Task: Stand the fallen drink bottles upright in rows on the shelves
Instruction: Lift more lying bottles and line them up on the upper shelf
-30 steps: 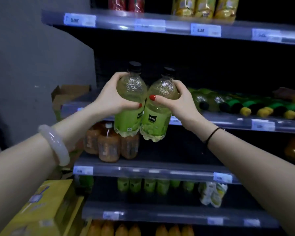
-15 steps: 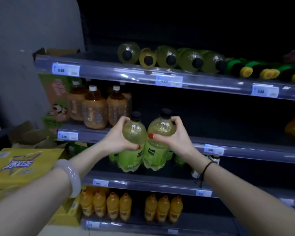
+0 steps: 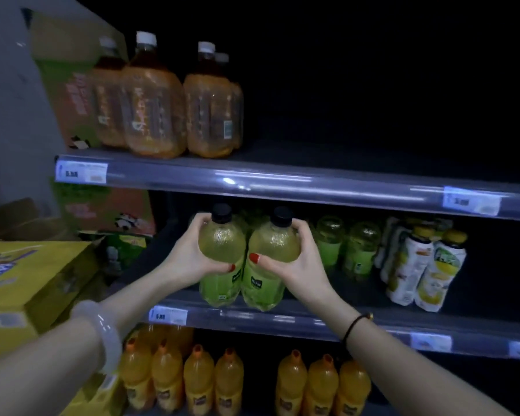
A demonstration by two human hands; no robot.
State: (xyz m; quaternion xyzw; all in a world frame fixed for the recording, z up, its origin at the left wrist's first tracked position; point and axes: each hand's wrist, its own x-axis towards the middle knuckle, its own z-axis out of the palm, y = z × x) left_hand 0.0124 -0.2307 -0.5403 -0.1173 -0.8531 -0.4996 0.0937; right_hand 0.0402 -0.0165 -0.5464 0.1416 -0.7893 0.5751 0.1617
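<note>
Two green-labelled drink bottles with black caps stand upright side by side at the front of the middle shelf. My left hand grips the left bottle round its shoulder. My right hand grips the right bottle the same way. Their bases sit at or just above the shelf edge; I cannot tell whether they touch it. More green bottles stand upright behind and to the right.
White-labelled bottles stand at the right of the same shelf. Brown tea bottles fill the left of the shelf above. Orange bottles line the bottom shelf. Yellow cartons and printed boxes are stacked at the left.
Both hands carried the pair of green bottles down from the upper shelf level to the middle shelf. The view dropped lower and closer.
</note>
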